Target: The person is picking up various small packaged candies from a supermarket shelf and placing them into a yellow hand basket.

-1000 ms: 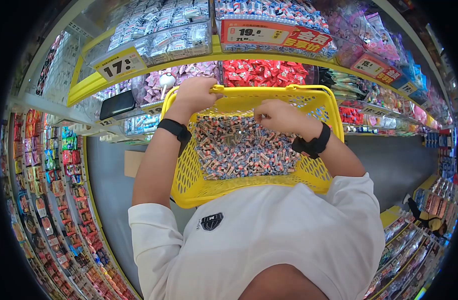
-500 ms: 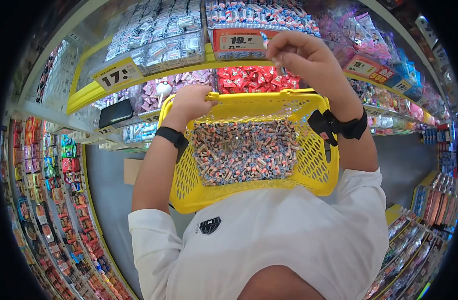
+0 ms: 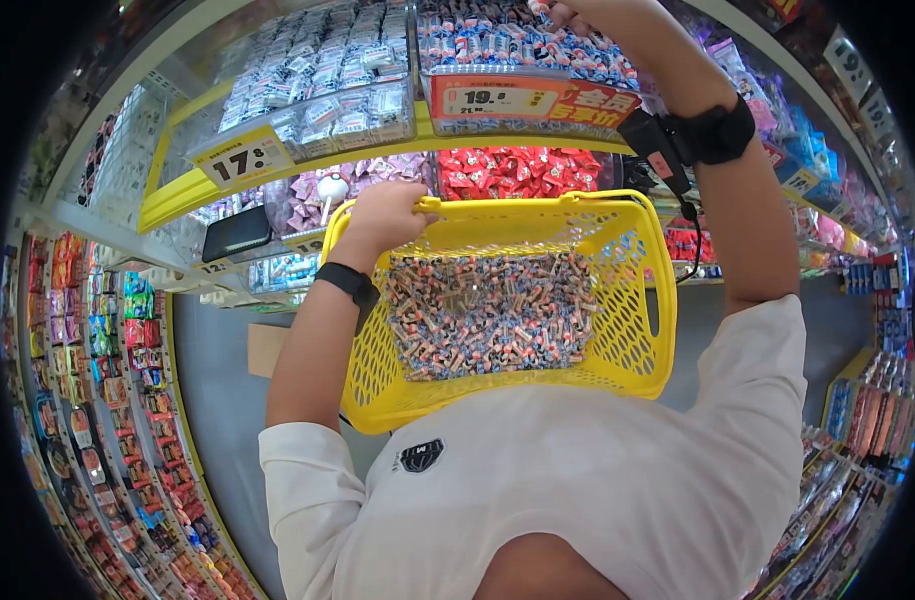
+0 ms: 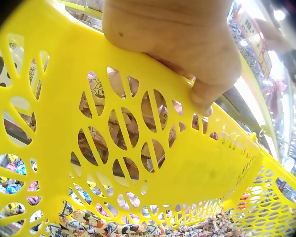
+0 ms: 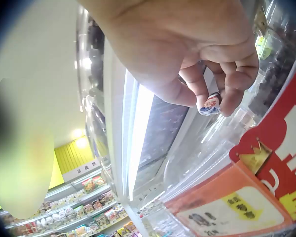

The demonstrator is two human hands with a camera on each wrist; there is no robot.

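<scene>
Right wrist view: your right hand is pinching one candy above the basket; left hand is gripping its rim.

White shirt, loose sleeves ending near the elbow. Small black emblem on the chest, with white lettering (too small to read). Narrow black left strap on the wrist behind the left hand. Wider black right strap behind the right hand, carrying a black module with a red label. Thin black cable trails from it. Both hands bare.
</scene>
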